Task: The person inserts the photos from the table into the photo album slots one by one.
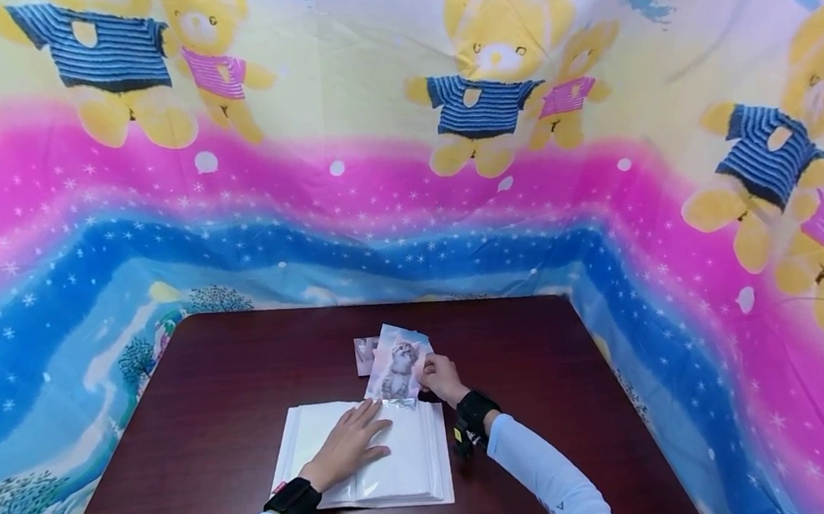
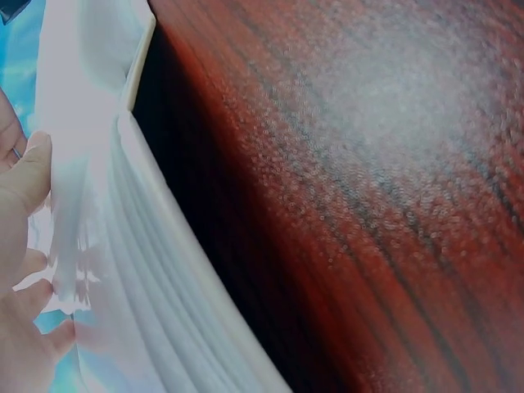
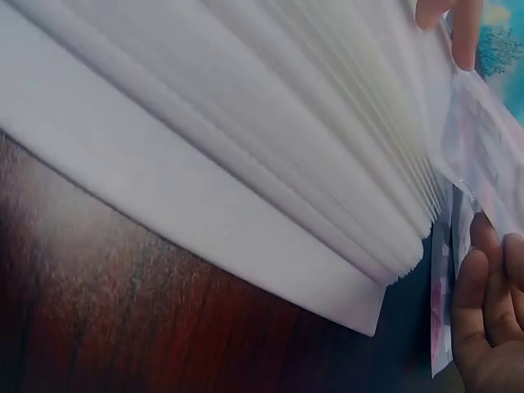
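Atop the album (image 1: 403,463), your left hand (image 1: 347,448) rested, fingers spread wide. At its far edge, your right hand (image 1: 446,380) pinched a cat picture (image 1: 397,366), partly hiding another photo (image 1: 363,357).

Bear-print cloth backdrop (image 1: 376,202), dark reddish wooden table (image 1: 243,367)

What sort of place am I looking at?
Probably an improvised indoor recording booth: colourful teddy-bear-printed fabric behind a dark reddish-brown wood-grain table, plus two black wrist-strapped devices.
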Tool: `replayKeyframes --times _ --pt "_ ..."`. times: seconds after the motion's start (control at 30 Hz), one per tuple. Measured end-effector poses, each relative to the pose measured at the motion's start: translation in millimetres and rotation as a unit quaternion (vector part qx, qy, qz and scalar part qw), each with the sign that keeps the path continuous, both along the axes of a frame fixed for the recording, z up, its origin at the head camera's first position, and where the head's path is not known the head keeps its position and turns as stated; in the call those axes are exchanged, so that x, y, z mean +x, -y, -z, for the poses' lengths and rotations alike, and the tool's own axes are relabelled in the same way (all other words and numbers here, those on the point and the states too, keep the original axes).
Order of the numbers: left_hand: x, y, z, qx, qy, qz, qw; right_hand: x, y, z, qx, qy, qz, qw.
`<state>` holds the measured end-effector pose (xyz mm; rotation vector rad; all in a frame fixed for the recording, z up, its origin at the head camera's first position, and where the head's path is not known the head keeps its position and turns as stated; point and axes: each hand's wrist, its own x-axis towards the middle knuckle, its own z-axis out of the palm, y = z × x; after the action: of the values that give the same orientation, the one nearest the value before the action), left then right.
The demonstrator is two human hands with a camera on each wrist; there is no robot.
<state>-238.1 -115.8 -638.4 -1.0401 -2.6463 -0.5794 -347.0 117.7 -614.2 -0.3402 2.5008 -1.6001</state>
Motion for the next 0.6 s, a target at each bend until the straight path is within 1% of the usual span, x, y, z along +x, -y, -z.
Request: replayKeyframes --times 0.2,0.27,0.4,0.47,0.53,0.6 --pt "3.1 6 3.1 0.029 -0.016 0.000 0.9995 -1.9 7 -5.4 0.055 -0.029 -0.023 0.998" --pt "3.8 8 4.4 0.040 -0.019 0.000 0.9990 -1.8 9 -7.2 0.061 -0.030 -0.030 0.997" --pt "2.5 8 6.1 0.046 -0.027 0.005 0.9986 -0.1 9 -6.5 0.065 -0.027 -0.053 0.996" --pt "2.1 6 4.2 0.057 -0.027 0.012 0.9979 0.7 6 -5.3 0.063 -0.020 -0.059 0.996" --pt "1.1 3 3.4 0.060 -0.033 0.017 0.9975 0.5 2 -5.1 0.065 -0.018 -0.056 0.996" --pt "0.4 1 2.8 0.058 -0.034 0.020 0.9975 -0.7 -2 -5.8 0.066 -0.020 -0.042 0.997"
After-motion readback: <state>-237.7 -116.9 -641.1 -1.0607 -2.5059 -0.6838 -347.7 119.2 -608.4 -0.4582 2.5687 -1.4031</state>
